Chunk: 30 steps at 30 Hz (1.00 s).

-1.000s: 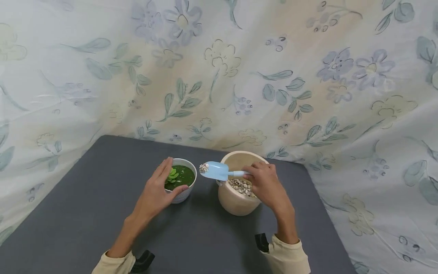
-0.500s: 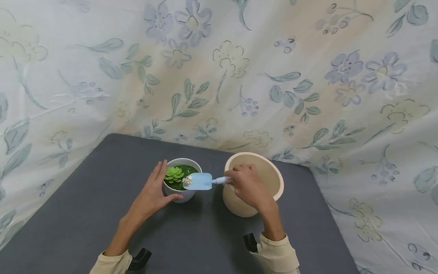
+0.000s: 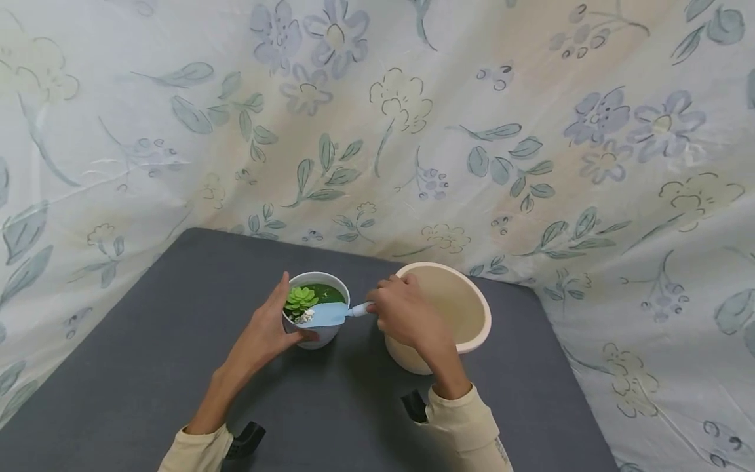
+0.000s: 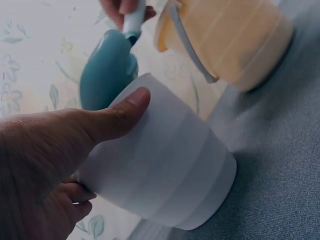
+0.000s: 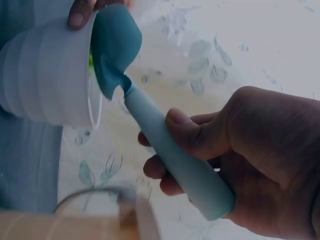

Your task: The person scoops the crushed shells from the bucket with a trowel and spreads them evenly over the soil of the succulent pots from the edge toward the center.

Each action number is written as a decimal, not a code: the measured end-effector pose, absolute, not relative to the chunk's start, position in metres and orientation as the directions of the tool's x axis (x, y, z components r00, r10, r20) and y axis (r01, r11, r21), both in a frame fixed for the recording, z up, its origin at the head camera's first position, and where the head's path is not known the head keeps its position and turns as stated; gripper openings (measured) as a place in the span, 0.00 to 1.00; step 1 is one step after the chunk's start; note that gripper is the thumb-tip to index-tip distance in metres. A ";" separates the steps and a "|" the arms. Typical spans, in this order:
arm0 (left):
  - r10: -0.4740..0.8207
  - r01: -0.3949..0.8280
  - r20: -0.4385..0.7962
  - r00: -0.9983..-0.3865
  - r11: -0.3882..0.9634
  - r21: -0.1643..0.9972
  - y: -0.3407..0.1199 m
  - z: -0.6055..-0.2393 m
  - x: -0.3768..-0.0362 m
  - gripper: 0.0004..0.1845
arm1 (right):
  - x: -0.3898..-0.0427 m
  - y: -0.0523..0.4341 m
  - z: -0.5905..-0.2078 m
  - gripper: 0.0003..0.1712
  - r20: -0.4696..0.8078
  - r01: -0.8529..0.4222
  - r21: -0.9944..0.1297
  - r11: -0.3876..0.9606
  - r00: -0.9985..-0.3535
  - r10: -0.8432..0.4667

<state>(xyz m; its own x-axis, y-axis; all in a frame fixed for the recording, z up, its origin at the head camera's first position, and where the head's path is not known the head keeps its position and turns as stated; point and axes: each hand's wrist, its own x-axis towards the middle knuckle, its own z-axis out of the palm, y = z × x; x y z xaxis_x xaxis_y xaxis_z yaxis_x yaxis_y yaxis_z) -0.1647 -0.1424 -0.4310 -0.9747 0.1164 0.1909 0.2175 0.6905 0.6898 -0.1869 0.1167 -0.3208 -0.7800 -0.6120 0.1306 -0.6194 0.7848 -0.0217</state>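
Note:
A small white pot [image 3: 315, 331] with a green succulent [image 3: 300, 299] stands on the grey table [image 3: 147, 367]. My left hand [image 3: 265, 334] grips this white pot [image 4: 165, 175] from the left, thumb on its front wall. My right hand [image 3: 404, 314] holds the handle of a light blue scoop [image 3: 327, 314], whose blade lies tipped over the pot's rim with small pebbles [image 3: 305, 317] at its tip. In the right wrist view the scoop [image 5: 150, 120] is held in curled fingers, with its blade against the pot [image 5: 45, 75].
A larger cream pot [image 3: 448, 314] stands just right of the white one, behind my right hand; its inside is mostly hidden. A floral cloth [image 3: 413, 131] hangs behind and right of the table. Bare grey tabletop lies to the left and front.
The right hand carried the scoop with pebbles left from over the cream pot to the white pot and tipped its blade over the rim. The left hand stayed on the white pot.

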 end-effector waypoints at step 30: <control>0.240 0.234 0.091 -0.966 0.673 0.702 -0.172 -0.427 -0.190 0.77 | -0.198 0.124 -0.293 0.14 0.112 -0.577 -0.049 0.815 -0.814 -0.570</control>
<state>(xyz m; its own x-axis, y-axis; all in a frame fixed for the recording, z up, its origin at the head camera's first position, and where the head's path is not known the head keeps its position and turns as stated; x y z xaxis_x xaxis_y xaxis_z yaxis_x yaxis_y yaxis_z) -0.1897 -0.1720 -0.4273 -0.9664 0.2403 0.0912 0.2336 0.6732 0.7016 -0.1980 0.1240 -0.2931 -0.8141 -0.5697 0.1124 -0.5772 0.8152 -0.0489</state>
